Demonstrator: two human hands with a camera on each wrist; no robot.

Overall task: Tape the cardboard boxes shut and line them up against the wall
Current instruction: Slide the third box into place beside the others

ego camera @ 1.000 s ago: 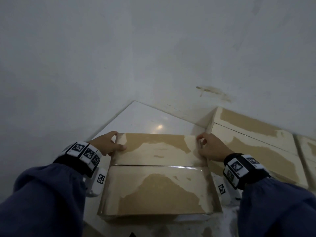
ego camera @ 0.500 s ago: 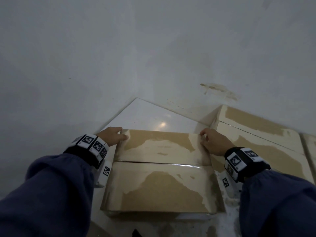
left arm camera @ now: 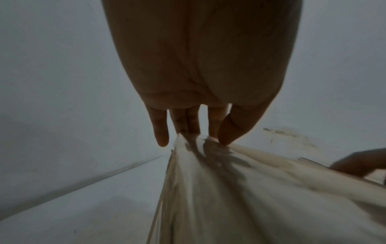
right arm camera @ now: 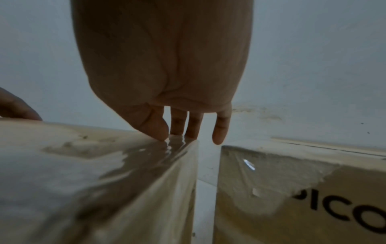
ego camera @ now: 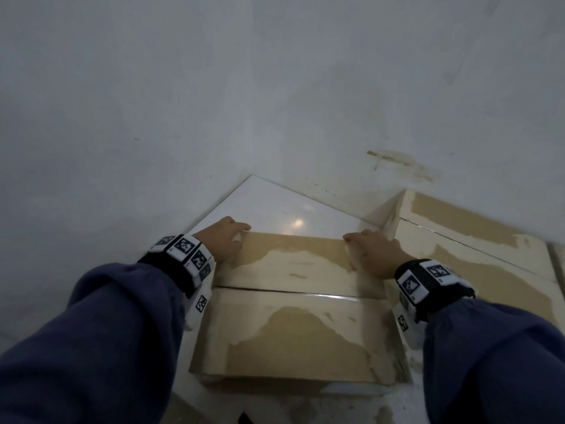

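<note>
A cardboard box (ego camera: 293, 332) with a taped top seam lies on the white floor in front of me. My left hand (ego camera: 226, 240) is at its far left corner. There its thumb tip touches the top edge and its fairly straight fingers (left arm camera: 194, 127) reach past the corner of the box (left arm camera: 250, 198). My right hand (ego camera: 371, 252) is at the far right corner, thumb on the glossy taped top of the box (right arm camera: 83, 181), fingers (right arm camera: 188, 128) straight down behind the edge. A second taped box (ego camera: 477, 240) stands to the right, against the wall (ego camera: 275, 102).
The second box (right arm camera: 292, 189) bears black letters on its side, and a narrow gap of floor separates it from the box I touch. A third box (ego camera: 558, 258) shows at the right edge. White floor tile (ego camera: 275, 209) lies between the box and the wall corner. A brown stain (ego camera: 397, 163) marks the wall.
Both hands have slid forward from the sides of the far flap to the box's far corners. The view has edged nearer the wall.
</note>
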